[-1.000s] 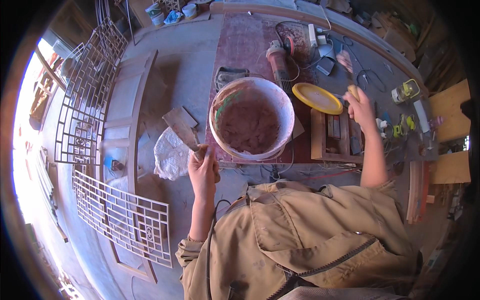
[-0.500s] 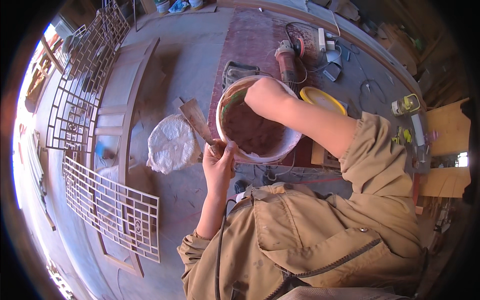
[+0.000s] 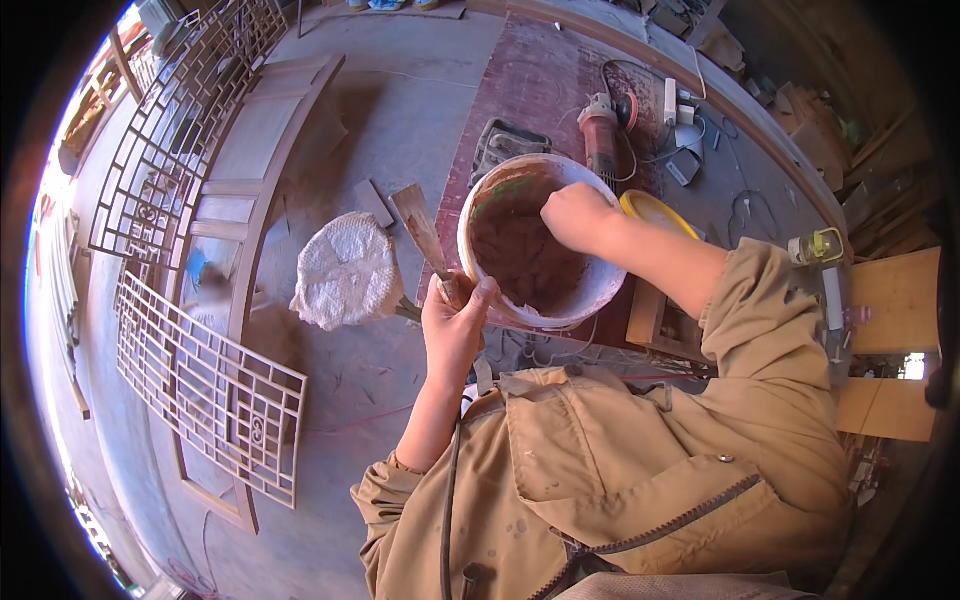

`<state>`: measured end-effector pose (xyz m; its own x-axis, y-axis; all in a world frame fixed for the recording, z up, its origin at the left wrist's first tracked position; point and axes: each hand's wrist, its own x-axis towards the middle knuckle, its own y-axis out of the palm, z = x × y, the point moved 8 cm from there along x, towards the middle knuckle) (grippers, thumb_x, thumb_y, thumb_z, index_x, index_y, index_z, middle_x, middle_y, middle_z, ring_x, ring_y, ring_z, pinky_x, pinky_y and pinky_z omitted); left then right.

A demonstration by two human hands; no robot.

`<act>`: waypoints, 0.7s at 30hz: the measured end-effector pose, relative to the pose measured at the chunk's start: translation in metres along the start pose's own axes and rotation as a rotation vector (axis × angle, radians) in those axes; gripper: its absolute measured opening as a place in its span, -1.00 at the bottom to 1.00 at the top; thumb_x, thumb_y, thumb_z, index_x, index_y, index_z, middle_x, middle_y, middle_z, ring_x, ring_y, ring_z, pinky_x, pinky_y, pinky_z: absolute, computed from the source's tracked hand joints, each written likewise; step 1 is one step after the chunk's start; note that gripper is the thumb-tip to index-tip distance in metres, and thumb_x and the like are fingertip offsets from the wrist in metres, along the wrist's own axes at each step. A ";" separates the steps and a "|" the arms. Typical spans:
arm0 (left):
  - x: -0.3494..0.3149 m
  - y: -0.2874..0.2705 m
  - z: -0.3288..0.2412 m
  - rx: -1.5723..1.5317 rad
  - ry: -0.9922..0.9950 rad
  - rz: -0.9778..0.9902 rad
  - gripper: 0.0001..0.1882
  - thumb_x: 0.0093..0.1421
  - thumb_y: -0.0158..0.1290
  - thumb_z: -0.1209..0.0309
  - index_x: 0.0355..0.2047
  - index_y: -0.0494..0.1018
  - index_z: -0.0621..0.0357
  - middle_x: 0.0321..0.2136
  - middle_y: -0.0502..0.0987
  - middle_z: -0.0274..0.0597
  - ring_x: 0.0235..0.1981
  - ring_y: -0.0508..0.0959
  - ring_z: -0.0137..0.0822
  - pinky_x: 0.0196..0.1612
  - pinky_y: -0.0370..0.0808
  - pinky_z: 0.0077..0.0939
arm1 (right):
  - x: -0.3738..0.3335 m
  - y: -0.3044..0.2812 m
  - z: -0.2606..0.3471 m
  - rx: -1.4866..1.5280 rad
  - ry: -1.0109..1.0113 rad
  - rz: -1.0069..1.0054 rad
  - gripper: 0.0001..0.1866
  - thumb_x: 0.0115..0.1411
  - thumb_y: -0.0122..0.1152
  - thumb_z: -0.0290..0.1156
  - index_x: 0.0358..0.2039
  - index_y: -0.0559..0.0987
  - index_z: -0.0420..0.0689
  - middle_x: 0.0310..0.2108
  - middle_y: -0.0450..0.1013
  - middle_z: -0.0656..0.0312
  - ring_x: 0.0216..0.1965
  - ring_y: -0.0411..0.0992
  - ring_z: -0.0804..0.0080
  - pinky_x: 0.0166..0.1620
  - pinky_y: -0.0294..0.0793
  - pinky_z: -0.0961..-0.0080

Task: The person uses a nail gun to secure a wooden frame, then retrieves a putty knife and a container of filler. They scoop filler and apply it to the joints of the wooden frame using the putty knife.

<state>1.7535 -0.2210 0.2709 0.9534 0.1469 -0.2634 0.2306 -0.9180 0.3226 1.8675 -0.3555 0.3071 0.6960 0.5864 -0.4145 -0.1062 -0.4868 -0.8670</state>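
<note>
A white bucket with reddish-brown paste inside stands tilted toward me at the near end of the dark red board. My left hand is closed around the handle of a putty knife, with its flat, stained blade pointing up and away. That hand is against the bucket's near left rim. My right hand reaches over the right rim into the bucket, its fingers curled closed above the paste. What the right fingers hold, if anything, is hidden from this view.
A stool with a white cloth-covered seat stands left of the bucket. Behind are a black tray, an angle grinder with its cord, and a yellow-rimmed lid. Lattice panels and a wooden frame lie on the left.
The view has shifted a little. My right hand has moved right and nearer within the bucket, showing more of the paste. My left hand keeps hold of the putty knife.
</note>
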 end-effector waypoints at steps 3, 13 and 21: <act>0.001 0.000 0.002 -0.027 -0.005 0.017 -0.76 0.06 0.14 0.39 -0.51 0.26 0.13 -0.66 0.29 -0.45 -0.67 0.26 -0.64 -0.62 0.21 -0.74 | -0.003 0.006 0.001 0.142 0.086 0.074 -0.82 -0.11 0.01 -0.50 -0.55 0.60 -0.18 -0.48 0.51 0.04 -0.37 0.51 0.18 -0.31 0.50 0.36; -0.002 0.001 0.002 -0.090 -0.143 0.013 -0.76 0.06 0.14 0.36 -0.52 0.28 0.12 -0.70 0.30 -0.42 -0.71 0.25 -0.62 -0.66 0.16 -0.75 | -0.011 0.047 -0.026 1.201 0.466 0.437 -0.73 0.04 0.07 -0.30 -0.55 0.48 -0.30 -0.63 0.42 0.13 -0.77 0.28 0.50 -0.71 0.28 0.55; -0.005 0.002 0.002 -0.098 -0.187 -0.012 -0.76 0.06 0.14 0.32 -0.53 0.28 0.10 -0.70 0.30 -0.40 -0.73 0.23 -0.61 -0.70 0.12 -0.74 | -0.009 0.074 -0.014 1.356 0.442 0.432 -0.57 -0.03 0.21 0.05 -0.49 0.54 -0.11 -0.70 0.32 0.30 -0.77 0.16 0.62 -0.73 0.09 0.63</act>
<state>1.7486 -0.2241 0.2705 0.8998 0.0782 -0.4293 0.2683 -0.8750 0.4030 1.8631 -0.4052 0.2507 0.5661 0.1982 -0.8001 -0.7460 0.5360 -0.3951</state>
